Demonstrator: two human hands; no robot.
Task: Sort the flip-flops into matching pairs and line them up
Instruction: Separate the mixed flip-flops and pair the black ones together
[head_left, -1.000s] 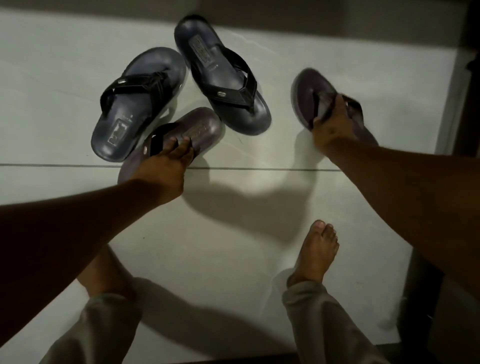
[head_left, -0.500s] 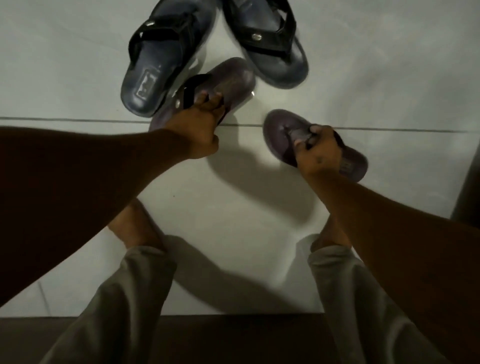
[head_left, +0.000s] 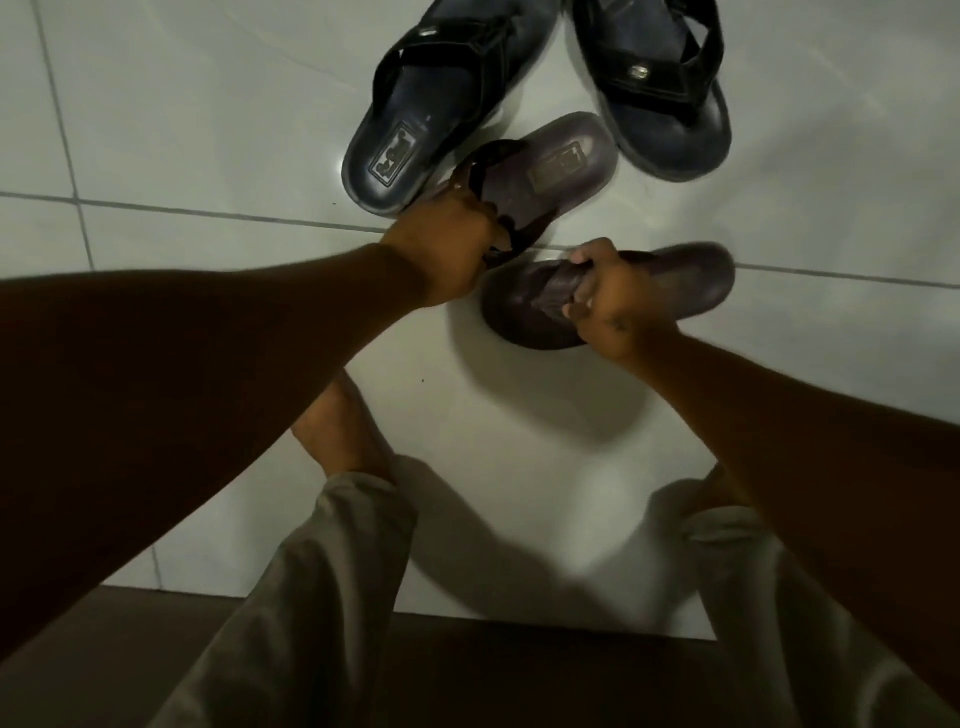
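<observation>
Two dark blue flip-flops with black straps lie at the top of the head view, one on the left (head_left: 415, 130) and one on the right (head_left: 670, 104), toes angled toward each other. Below them are two brown flip-flops. My left hand (head_left: 441, 254) grips the strap of the upper brown flip-flop (head_left: 556, 171), which leans against the left blue one. My right hand (head_left: 608, 296) is closed around the strap of the lower brown flip-flop (head_left: 670, 283), held just off the white floor. The two brown ones nearly touch at my hands.
White floor tiles (head_left: 208, 130) with grey grout lines spread around the flip-flops. My bare feet and beige trouser legs (head_left: 322, 561) are below my arms. A dark brown strip (head_left: 493, 670) runs along the bottom edge.
My right hand has carried its brown flip-flop left and closer to the other brown one. My left hand has closed more tightly on its strap. The camera has tilted down.
</observation>
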